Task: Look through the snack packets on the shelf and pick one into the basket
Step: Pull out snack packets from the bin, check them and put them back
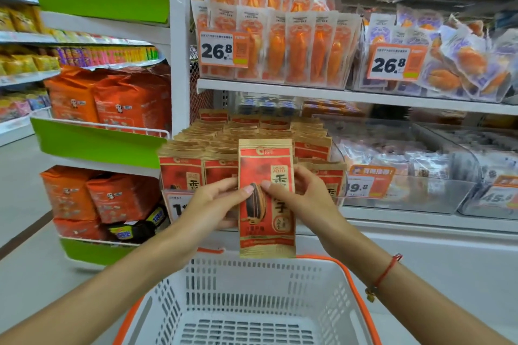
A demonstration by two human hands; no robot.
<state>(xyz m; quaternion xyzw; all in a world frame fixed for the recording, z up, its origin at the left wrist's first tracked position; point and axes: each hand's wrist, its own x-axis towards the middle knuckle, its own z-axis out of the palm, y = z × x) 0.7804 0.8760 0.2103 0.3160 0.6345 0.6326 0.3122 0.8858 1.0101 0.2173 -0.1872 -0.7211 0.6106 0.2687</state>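
Both hands, left (215,202) and right (302,199), pinch one packet (266,199) upright by its side edges, just above the basket (179,283) rim.

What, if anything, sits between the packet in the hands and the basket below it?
Nothing visible. Both hands, left and right, hold the sunflower seed packet upright, directly above the white basket, whose open top looks empty where visible. The orange handle lies along the rim, off to the side.
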